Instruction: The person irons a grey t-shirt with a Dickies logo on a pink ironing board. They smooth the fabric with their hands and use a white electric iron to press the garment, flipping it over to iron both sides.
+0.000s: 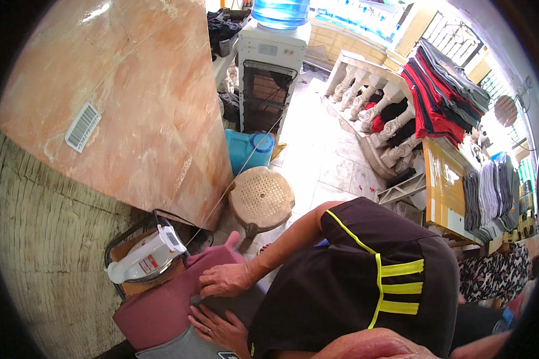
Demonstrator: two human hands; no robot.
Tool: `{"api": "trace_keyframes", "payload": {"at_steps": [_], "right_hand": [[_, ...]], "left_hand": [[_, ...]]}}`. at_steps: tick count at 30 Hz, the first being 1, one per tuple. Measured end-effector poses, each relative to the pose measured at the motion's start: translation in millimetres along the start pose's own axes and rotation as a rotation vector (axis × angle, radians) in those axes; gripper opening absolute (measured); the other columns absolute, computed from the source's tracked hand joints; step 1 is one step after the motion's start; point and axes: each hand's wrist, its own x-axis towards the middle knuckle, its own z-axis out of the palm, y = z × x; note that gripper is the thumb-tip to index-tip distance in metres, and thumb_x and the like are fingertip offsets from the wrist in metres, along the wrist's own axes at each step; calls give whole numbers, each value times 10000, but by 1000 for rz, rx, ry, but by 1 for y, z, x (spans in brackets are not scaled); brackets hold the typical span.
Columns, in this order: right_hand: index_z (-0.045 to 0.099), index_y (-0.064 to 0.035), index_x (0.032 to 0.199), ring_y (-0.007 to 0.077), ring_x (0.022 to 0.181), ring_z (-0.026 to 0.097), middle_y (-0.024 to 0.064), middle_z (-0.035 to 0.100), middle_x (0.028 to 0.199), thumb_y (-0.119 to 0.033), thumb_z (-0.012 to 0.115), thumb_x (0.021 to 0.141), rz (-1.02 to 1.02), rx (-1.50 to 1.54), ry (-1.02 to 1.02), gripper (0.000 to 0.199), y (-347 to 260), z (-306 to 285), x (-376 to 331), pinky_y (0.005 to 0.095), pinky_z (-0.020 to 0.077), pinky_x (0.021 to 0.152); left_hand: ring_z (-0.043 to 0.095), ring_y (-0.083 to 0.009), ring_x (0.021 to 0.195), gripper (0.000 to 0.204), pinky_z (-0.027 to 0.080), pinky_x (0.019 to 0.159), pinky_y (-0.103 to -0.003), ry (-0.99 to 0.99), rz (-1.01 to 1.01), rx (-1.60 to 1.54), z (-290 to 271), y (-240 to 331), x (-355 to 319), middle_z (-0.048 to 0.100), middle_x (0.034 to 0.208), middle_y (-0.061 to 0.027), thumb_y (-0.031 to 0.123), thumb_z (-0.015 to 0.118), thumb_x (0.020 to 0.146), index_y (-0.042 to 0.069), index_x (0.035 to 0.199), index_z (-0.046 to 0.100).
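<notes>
A grey garment with a small dark printed patch lies over a board covered in maroon cloth. My left hand, with a ring on one finger, rests flat on the garment, its fingers spread. Just above it, my right hand has bent fingers closed on grey fabric near the border with the maroon cloth; the fingertips are partly hidden. At the board's far left end, a white iron sits on a brown rest with a dark metal frame. From it a thin cord runs upward.
A marbled panel leans at the left. Beyond the board are a round perforated stool, a blue jug and a water dispenser. Folded clothes are stacked on the right railing. A person in patterned clothing is far right.
</notes>
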Motion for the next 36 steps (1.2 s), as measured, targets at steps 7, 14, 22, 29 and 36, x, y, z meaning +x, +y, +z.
{"api": "trace_keyframes", "payload": {"at_steps": [7,14,22,29,36], "right_hand": [[559,-46,1140,321,952,552,134,523,1017,-158,578,875,-6,101,-3,289,2,-2,3,434,460,788],[557,-42,1145,329,954,549,138,524,1040,-184,595,843,16,169,1,335,4,-1,1,437,461,793],[552,-33,1151,347,942,544,152,516,1026,-165,576,864,11,223,6,316,5,-1,3,447,458,790],[556,-18,1124,366,892,550,167,515,993,-146,568,866,3,289,61,289,9,0,4,461,465,761],[568,-11,1087,352,894,560,163,527,985,-140,573,857,2,304,91,264,11,6,3,435,473,748]], "left_hand": [[368,-365,1410,631,287,1131,-489,180,75,130,26,-16,-4,370,1560,-132,443,398,987,71,1497,390],[494,-385,1299,644,396,1063,-518,67,60,126,16,-11,-5,496,1463,-148,505,437,972,76,1451,465],[532,-365,1265,600,437,1031,-474,63,121,215,12,-16,1,543,1410,-157,507,409,995,72,1399,503],[510,-353,1294,604,426,1043,-482,10,97,165,-13,-4,19,515,1441,-139,517,365,1011,90,1422,482],[494,-358,1309,596,421,1047,-491,10,106,149,-16,-4,23,491,1464,-138,499,388,1008,90,1433,475]]}}
